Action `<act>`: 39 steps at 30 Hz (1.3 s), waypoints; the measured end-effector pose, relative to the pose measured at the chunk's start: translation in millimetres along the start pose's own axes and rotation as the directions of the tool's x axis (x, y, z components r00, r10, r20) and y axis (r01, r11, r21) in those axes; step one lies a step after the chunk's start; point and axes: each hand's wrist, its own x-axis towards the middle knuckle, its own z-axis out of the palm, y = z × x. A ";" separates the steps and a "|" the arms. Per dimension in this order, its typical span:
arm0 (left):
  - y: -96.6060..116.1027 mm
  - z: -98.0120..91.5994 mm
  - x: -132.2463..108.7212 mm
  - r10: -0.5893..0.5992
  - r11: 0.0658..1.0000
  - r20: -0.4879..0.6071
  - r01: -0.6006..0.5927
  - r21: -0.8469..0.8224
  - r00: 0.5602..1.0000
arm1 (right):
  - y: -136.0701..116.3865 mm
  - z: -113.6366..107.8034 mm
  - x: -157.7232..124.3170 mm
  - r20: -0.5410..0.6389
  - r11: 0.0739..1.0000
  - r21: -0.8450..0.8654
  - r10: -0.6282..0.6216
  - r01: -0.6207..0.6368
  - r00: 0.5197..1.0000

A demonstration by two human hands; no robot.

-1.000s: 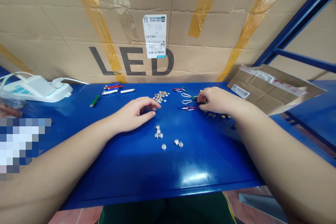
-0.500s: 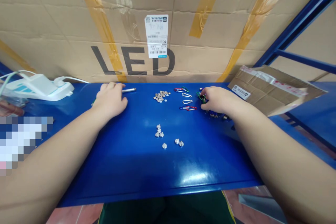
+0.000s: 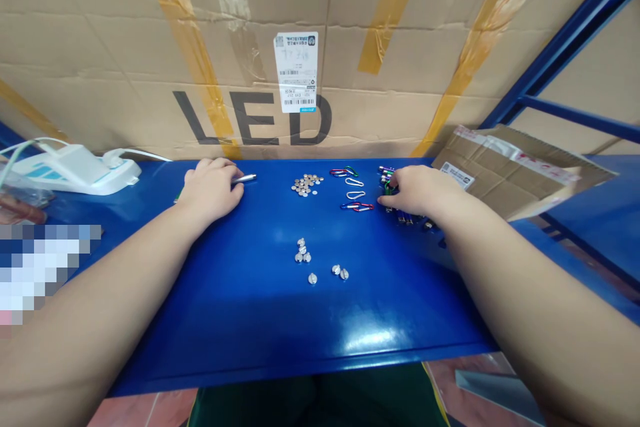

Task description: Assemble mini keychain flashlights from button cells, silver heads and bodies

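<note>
My left hand [image 3: 213, 190] lies palm down at the back left of the blue table [image 3: 240, 307], its thumb apart from the fingers. A silver pen-like rod [image 3: 245, 179] sticks out from under its fingers; the rest is hidden. At the back right my right hand [image 3: 415, 190] is over a pile of small coloured metal tubes [image 3: 386, 171], thumb and fingers apart. Part of the pile is hidden. Just left of it lie several carabiners [image 3: 356, 195], some silver, others coloured. Small round silver discs [image 3: 306, 183] form a heap in the middle.
Several slotted silver metal pieces [image 3: 303, 250] lie nearer the front. A white power strip [image 3: 100, 173] stands at the far left. An open cardboard box [image 3: 505, 173] is at the right, beside a blue metal frame [image 3: 545, 73]. A large carton [image 3: 150, 47] walls off the back.
My right thumb has moved away from the fingers, and the green carabiner seen between them earlier no longer shows there. The silver rod by my left hand has tilted slightly.
</note>
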 end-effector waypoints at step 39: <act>27.4 -3.3 -6.0 0.181 0.944 0.094 -0.146 -0.297 0.979 | -65.4 31.2 14.1 -0.328 0.663 0.008 -0.705 0.748 0.628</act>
